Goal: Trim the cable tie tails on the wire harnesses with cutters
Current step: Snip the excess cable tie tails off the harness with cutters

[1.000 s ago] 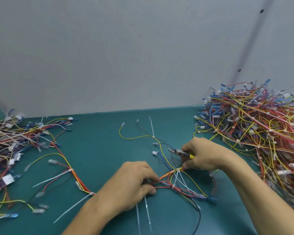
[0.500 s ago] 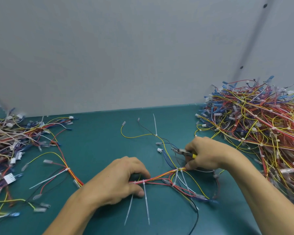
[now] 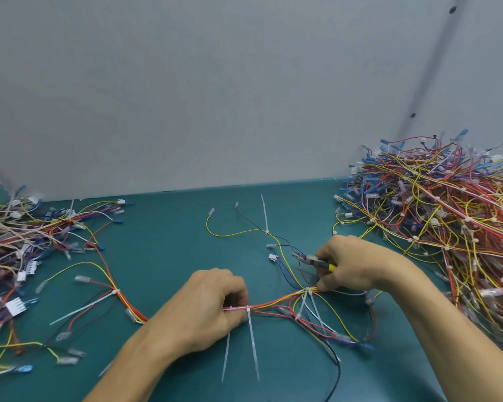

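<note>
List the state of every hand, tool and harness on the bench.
Left hand: pinches the harness beside a tie.
Right hand: grips the cutters.
Cutters: off the ties, not cutting.
Harness: laid out between both hands.
Tie tails: long, untrimmed.
Right pile: heaped, tangled.

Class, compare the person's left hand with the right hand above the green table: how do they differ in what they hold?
The left hand holds no tool; the right hand grips yellow-handled cutters. The left hand pinches the red-and-yellow wire harness beside a long-tailed white cable tie; the right hand holds it further right, at another tie. Both hold the same harness.
</note>
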A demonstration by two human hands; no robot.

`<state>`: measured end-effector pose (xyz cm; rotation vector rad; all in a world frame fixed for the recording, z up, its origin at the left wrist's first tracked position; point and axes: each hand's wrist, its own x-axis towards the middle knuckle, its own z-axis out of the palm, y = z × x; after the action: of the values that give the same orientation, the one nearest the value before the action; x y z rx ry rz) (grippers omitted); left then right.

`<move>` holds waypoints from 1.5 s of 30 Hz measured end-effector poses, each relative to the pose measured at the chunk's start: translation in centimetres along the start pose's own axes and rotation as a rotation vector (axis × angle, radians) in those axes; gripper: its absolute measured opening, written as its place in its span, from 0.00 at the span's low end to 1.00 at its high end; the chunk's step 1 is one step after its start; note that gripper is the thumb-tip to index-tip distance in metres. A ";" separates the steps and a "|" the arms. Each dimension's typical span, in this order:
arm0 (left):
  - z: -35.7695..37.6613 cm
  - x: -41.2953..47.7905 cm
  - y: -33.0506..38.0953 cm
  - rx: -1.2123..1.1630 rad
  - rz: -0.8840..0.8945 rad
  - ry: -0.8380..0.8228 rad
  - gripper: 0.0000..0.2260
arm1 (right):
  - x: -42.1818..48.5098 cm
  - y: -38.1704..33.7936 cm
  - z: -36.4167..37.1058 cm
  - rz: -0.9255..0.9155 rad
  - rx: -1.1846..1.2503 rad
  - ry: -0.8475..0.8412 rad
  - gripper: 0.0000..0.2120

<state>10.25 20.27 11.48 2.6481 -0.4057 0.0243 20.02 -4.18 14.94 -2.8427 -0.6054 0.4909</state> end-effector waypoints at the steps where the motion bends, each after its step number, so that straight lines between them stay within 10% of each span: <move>1: 0.1 0.0 -0.1 -0.025 -0.006 0.009 0.05 | 0.0 0.0 0.0 0.000 -0.001 0.000 0.09; 33: -0.3 -0.3 0.6 -0.282 -0.053 -0.006 0.14 | 0.3 0.2 0.2 -0.008 0.021 0.003 0.10; 45: 3.1 0.5 2.4 0.056 0.215 0.134 0.08 | 0.3 0.2 0.2 -0.021 0.028 0.000 0.09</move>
<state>9.89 16.71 9.76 2.6261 -0.6509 0.2826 20.23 -4.20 14.60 -2.8069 -0.6220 0.4914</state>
